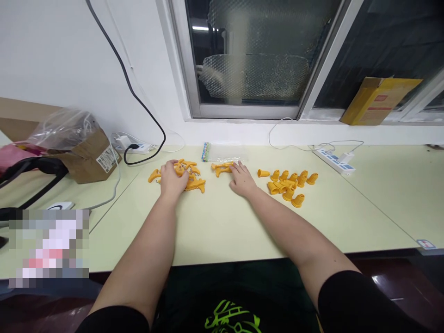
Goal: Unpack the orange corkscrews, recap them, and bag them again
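My left hand (pixel 172 179) is over a loose pile of yellow plastic pieces (pixel 196 185), its fingers curled around part of it. The pieces are long with flared ends, and small metal chain-like bits show among them. My right hand (pixel 243 179) lies palm down, fingers stretched over the ends of a few similar yellow pieces (pixel 222 168); its fingertips touch them. To the right of that hand stand and lie several yellow cone-shaped cups (pixel 288 193), some upright and some tipped over. A clear plastic bag (pixel 227 152) with a colourful header lies behind the pieces.
White power strips (pixel 335 161) with cables sit at the back right and back left of the pale green table (pixel 208 231). An open cardboard box (pixel 92 157) stands at left, near a black curved object (pixel 38 169). A yellow carton (pixel 379 101) leans on the window.
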A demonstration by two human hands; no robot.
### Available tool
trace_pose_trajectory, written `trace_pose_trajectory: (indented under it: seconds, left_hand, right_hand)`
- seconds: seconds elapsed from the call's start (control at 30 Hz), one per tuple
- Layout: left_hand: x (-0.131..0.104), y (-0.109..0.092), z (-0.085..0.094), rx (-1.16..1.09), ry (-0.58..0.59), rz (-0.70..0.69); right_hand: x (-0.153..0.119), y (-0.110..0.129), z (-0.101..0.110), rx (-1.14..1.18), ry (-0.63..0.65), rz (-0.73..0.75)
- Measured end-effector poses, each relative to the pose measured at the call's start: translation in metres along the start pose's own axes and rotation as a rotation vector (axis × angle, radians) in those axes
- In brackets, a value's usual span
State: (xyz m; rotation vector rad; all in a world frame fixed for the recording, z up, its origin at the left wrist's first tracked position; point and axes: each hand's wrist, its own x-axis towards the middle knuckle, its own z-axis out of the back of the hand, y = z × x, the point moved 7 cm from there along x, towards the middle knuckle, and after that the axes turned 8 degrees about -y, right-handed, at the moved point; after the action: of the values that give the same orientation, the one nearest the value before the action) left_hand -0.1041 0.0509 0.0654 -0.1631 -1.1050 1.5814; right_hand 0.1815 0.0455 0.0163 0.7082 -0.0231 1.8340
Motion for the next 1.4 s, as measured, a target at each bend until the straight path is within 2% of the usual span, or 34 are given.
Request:
trace_pose_trajectory:
  seconds: [0.1,0.23,0.33,0.4,0.47,0.53,0.67,0.77,0.83,0.93,1.0,1.17,1.23,1.3,1.33,1.4]
  left_hand:
    - [-0.006,-0.01,0.004,0.134,0.004,-0.024]
    - [-0.011,-0.019,0.006,0.149,0.006,-0.052]
    - [-0.017,-0.034,0.002,0.087,0.008,-0.189]
    - [-0.026,-0.049,-0.006,0.018,0.083,-0.342]
    - [-0.041,-0.064,-0.018,-0.044,0.199,-0.506]
    - [-0.057,-0.077,-0.028,-0.091,0.314,-0.644]
    - [-0.082,-0.091,-0.041,-0.152,0.465,-0.783]
    - [-0.084,-0.095,-0.045,-0.164,0.479,-0.794]
    - [-0.081,-0.097,-0.043,-0.203,0.442,-0.791]
    - [-0.076,-0.095,-0.044,-0.299,0.442,-0.712]
    - [-0.072,-0.088,-0.048,-0.351,0.475,-0.565]
    - [-0.067,-0.065,-0.06,-0.545,0.54,-0.041]
    - [-0.066,-0.059,-0.064,-0.633,0.603,0.137]
    - [-0.069,-0.057,-0.068,-0.77,0.721,0.288]
    - [-0.07,-0.058,-0.069,-0.831,0.782,0.337]
    - [-0.071,-0.059,-0.067,-0.882,0.862,0.345]
  right_hand:
    - [-0.001,-0.001,0.007,0.006,-0.026,0.006]
    - [-0.014,-0.005,0.021,0.045,-0.014,-0.018]
    - [-0.025,-0.017,0.031,0.018,0.038,-0.124]
    - [-0.03,-0.027,0.037,0.055,0.057,-0.226]
    - [-0.034,-0.035,0.039,0.222,0.064,-0.349]
    - [-0.035,-0.038,0.036,0.515,0.074,-0.486]
    - [-0.038,-0.034,0.021,1.126,0.178,-0.798]
    - [-0.043,-0.026,0.014,1.395,0.366,-0.987]
    - [-0.047,-0.021,0.014,1.453,0.498,-1.019]
    - [-0.045,-0.019,0.018,1.41,0.546,-0.873]
    - [-0.04,-0.016,0.024,1.315,0.478,-0.673]
    - [-0.027,0.006,0.06,0.722,0.077,-0.036]
    - [-0.027,0.017,0.073,0.561,-0.044,0.117]
    - [-0.028,0.021,0.079,0.521,-0.109,0.153]
    - [-0.028,0.02,0.079,0.537,-0.12,0.125]
    - [-0.028,0.013,0.074,0.61,-0.097,0.004]
